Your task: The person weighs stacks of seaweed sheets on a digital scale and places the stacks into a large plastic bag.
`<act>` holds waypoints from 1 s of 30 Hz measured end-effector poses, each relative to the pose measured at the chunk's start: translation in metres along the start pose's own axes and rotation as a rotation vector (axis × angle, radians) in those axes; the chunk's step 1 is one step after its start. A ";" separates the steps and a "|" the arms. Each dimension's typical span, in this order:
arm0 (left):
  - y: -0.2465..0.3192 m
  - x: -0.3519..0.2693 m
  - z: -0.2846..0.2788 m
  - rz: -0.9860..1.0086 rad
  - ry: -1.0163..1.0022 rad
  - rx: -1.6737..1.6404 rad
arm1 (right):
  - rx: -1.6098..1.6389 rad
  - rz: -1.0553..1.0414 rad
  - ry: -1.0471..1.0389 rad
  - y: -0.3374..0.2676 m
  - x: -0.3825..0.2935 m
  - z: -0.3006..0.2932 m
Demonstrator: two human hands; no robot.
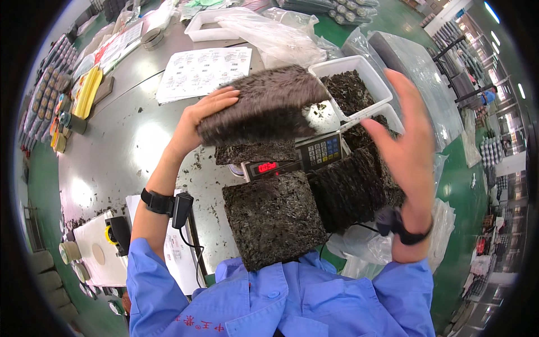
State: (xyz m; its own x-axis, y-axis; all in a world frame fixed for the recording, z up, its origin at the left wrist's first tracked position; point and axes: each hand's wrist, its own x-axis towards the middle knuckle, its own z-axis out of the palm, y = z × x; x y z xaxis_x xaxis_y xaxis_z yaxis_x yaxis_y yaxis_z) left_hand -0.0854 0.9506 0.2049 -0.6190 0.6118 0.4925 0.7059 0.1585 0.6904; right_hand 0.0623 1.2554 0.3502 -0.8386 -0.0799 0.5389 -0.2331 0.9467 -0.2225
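My left hand [210,110] grips the left end of a thick stack of dried seaweed sheets [269,99], its thumb hidden. Motion blurs the stack, which is tilted above a digital scale [320,152] with a lit red display. To the right, my right hand [406,130] is raised and blurred, thumb and fingers apart with nothing between them. Nearest my chest lies another seaweed stack [273,217]. Beside it a further stack [349,191] leans with its layered edges showing. More seaweed [257,152] shows just below the held stack.
White plastic tubs [374,101] with seaweed pieces stand at the right. Printed label sheets [204,71] lie behind on the metal table [126,126], near a plastic bag [278,40]. Seaweed crumbs dot the tabletop. At left are a yellow tray [89,92] and a tape measure [110,234].
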 end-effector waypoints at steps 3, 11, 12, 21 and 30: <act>-0.030 -0.009 0.011 0.240 -0.017 0.373 | 0.023 0.200 -0.016 0.033 -0.027 -0.047; -0.058 -0.021 0.024 0.191 -0.353 0.610 | 0.075 0.847 -0.238 0.293 -0.170 -0.057; -0.058 -0.025 0.023 0.126 -0.393 0.616 | 0.221 0.990 -0.237 0.281 -0.171 -0.047; 0.026 -0.012 0.040 -0.389 -0.468 0.372 | 0.627 0.919 -0.226 0.206 -0.181 0.020; 0.025 -0.014 0.117 -0.546 -0.349 0.720 | 0.522 0.765 -0.459 0.177 -0.158 -0.006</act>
State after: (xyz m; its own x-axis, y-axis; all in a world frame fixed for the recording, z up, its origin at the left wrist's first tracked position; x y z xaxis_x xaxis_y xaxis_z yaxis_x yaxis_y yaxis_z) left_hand -0.0189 1.0368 0.1528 -0.8692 0.4902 -0.0647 0.4650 0.8549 0.2302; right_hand 0.1567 1.4378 0.2308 -0.9341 0.2714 -0.2321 0.3484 0.5497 -0.7592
